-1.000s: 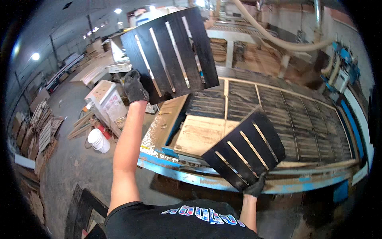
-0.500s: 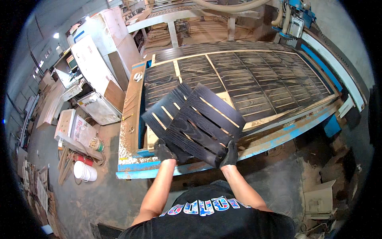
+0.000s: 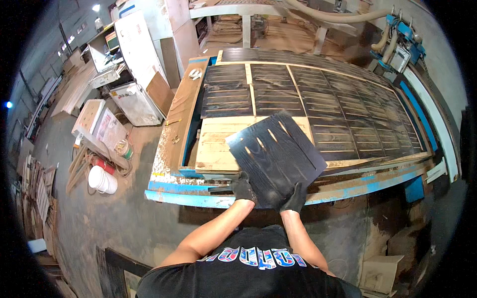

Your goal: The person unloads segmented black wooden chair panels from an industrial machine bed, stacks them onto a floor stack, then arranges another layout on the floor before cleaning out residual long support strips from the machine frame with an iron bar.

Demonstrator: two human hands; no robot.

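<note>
I hold black wood-grain panels point(image 3: 276, 159) with long slots, tilted up in front of me above the near edge of a large machine bed. They lie nearly flush on each other, so I cannot tell how many there are. My left hand point(image 3: 243, 188), in a dark glove, grips their lower left edge. At the lower right edge, my gloved right hand point(image 3: 295, 199) is closed on them too, its thumb on the upper face. Behind them, a black sheet point(image 3: 333, 94) cut into slotted rectangles covers much of the bed. Pale bare board point(image 3: 218, 146) shows at its near left corner.
A blue-edged machine frame point(image 3: 189, 194) runs along the bed's front. Gloves point(image 3: 195, 74) lie on its left ledge. To the left stand a white bucket point(image 3: 103, 180), a red cylinder and a dusty cabinet point(image 3: 131, 102). A blue machine head point(image 3: 400, 47) with hoses is at the far right.
The panels were fanned apart and are now nearly lined up. Both hands have shifted right with them, uncovering the pale board. My view has turned a little.
</note>
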